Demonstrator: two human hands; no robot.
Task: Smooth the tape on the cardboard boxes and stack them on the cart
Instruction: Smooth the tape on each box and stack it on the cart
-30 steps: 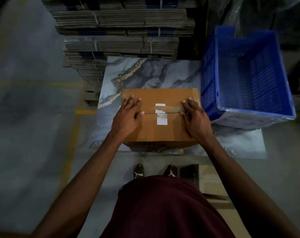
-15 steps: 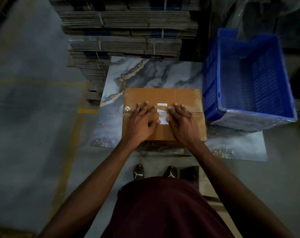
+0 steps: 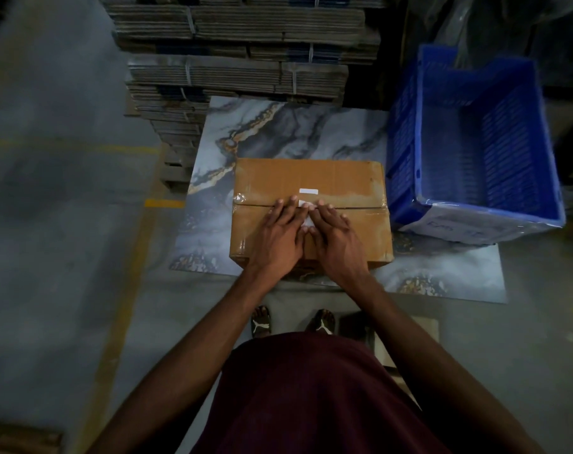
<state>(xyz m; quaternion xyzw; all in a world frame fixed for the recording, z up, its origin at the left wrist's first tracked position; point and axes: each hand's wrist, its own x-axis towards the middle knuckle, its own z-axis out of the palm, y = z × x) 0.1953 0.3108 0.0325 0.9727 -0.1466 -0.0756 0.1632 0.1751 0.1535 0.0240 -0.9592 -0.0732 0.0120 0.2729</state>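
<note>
Right now both hands are lying flat on the cardboard box (image 3: pixel 311 211), side by side at the middle of its lid. The left hand (image 3: pixel 278 237) is resting open, fingers straight and spread, pressing along the clear tape (image 3: pixel 246 199) that is covering the centre seam. The right hand (image 3: pixel 336 239) is doing the same, fingers extended and gripping nothing, its fingertips touching the white label (image 3: pixel 308 191) at the seam.

The box is sitting at the near edge of the marble-patterned slab (image 3: pixel 278 132), closer to the near left corner, and that is where trouble could be brewing: it is standing right up at that near edge, so a firm downward push might be tipping or sliding it towards the person's feet. The tape is looking crinkled at the left end of the seam; rubbing only in the middle may be leaving those wrinkles lifting.

Just beside the box, on the right edge of the slab, the blue crate (image 3: pixel 475 142) is crowding in, so a wide sweep could be knocking it. Beyond the far edge, bundles of flattened cartons (image 3: pixel 239 73) are piled high. No cart is showing.
</note>
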